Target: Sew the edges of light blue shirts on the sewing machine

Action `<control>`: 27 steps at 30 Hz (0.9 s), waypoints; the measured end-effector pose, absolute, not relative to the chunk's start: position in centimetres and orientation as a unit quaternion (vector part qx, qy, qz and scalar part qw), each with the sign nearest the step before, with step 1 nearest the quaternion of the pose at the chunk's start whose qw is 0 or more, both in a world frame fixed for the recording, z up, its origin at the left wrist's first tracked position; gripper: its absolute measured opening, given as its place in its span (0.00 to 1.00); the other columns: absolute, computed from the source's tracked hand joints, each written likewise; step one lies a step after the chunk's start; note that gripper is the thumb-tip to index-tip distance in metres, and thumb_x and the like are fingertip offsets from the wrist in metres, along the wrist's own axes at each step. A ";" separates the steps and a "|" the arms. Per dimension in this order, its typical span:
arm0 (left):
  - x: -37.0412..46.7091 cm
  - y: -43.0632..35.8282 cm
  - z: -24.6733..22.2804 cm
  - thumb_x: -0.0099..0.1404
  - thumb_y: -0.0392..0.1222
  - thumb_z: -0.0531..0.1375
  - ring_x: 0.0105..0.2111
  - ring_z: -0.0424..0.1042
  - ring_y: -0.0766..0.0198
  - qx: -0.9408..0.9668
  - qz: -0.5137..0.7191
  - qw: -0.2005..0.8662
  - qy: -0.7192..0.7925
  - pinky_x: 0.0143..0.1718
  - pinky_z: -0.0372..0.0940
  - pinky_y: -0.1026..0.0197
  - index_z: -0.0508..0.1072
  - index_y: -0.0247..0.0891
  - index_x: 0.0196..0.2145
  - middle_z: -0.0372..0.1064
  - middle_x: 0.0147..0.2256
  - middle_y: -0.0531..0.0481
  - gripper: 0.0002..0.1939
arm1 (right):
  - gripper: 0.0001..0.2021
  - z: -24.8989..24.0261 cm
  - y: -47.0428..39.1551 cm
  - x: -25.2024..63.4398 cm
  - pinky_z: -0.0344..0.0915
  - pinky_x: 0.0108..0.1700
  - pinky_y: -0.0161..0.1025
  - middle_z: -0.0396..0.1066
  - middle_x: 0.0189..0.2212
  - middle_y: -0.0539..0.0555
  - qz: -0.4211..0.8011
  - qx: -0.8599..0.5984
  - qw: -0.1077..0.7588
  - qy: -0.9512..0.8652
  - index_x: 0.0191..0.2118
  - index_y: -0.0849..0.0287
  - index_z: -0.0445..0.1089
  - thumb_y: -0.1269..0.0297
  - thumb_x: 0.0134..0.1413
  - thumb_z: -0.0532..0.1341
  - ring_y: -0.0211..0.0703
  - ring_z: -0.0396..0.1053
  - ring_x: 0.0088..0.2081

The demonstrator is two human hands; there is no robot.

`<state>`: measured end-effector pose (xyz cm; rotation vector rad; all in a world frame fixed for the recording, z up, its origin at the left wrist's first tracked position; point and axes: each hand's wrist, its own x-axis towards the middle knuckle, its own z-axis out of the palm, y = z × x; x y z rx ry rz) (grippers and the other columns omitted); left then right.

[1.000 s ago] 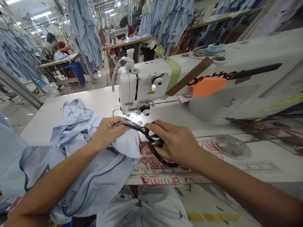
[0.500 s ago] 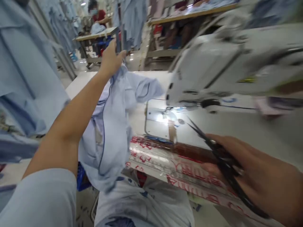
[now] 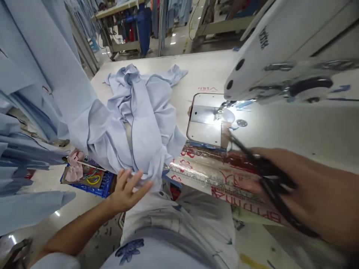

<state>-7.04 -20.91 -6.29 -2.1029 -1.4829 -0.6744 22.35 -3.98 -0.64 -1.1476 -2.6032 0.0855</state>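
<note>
A light blue garment [image 3: 146, 127] with dark piping lies crumpled on the left of the white sewing table [image 3: 204, 65], its lower part hanging over the front edge. My left hand [image 3: 127, 192] is at that lower edge, fingers spread, holding nothing; whether it touches the cloth I cannot tell. In my right hand [image 3: 314, 194], blurred by motion, are black scissors [image 3: 269, 179]. Their blades point left, toward the metal needle plate [image 3: 204, 119]. Above the plate, the presser foot of the sewing machine [image 3: 280, 56] is lit by a lamp.
Blue garments [image 3: 42, 67] hang close on the left. Below them stands a blue basket [image 3: 103, 186] with a pink ribbon piece and coloured bands. A printed ruler strip [image 3: 207, 183] runs along the table's front edge. Dark blue scraps [image 3: 207, 145] lie near the plate.
My left hand has let go of the raised garment and come back toward my lap; the garment now lies on the table. The scissors stay in my right hand. The view has tilted downward.
</note>
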 end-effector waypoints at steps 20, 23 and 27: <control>-6.7 -13.0 5.3 0.35 0.43 0.72 0.21 0.62 0.73 -0.269 -0.589 -0.506 -0.570 0.24 0.57 0.71 0.74 0.33 0.25 0.66 0.20 0.55 0.18 | 0.17 4.6 -3.2 13.2 0.58 0.24 0.38 0.68 0.33 0.58 0.007 -0.161 0.211 -0.964 0.44 0.61 0.64 0.57 0.50 0.56 0.45 0.66 0.29; -6.7 -12.7 5.5 0.34 0.42 0.72 0.20 0.61 0.73 -0.283 -0.585 -0.510 -0.564 0.22 0.57 0.70 0.74 0.32 0.22 0.65 0.19 0.55 0.17 | 0.14 4.7 -3.0 13.1 0.53 0.21 0.36 0.69 0.30 0.57 -0.044 -0.141 0.223 -0.964 0.42 0.61 0.65 0.61 0.50 0.54 0.42 0.65 0.25; -7.1 -12.4 5.5 0.36 0.45 0.71 0.20 0.62 0.71 -0.303 -0.570 -0.515 -0.563 0.22 0.57 0.69 0.75 0.31 0.25 0.66 0.19 0.53 0.19 | 0.10 4.5 -2.3 13.6 0.49 0.18 0.34 0.69 0.23 0.52 -0.083 -0.130 0.279 -0.948 0.38 0.60 0.65 0.66 0.55 0.49 0.37 0.62 0.18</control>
